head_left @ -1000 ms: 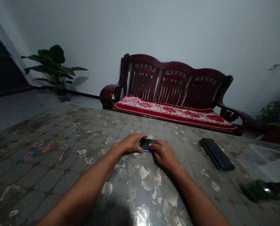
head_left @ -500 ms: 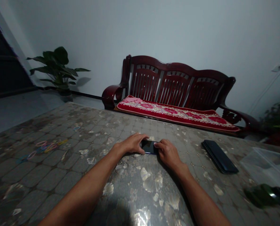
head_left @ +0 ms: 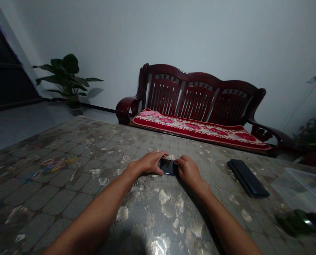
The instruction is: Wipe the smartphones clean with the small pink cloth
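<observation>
A small dark phone lies flat on the patterned table, in the middle. My left hand curls round its left end, thumb on the near edge and fingers on the far edge. My right hand grips its right end the same way. Both forearms stretch out over the table toward it. Most of the phone is covered by my fingers; only a glossy patch of its top shows.
A second dark phone lies to the right. Coloured rubber bands are scattered at the left. A clear plastic sheet and a dark green object sit at the right. A wooden bench stands beyond the table, and a potted plant at the left wall.
My hands have closed in on the phone a little, hiding more of it. The view has shifted slightly; nothing else on the table has moved.
</observation>
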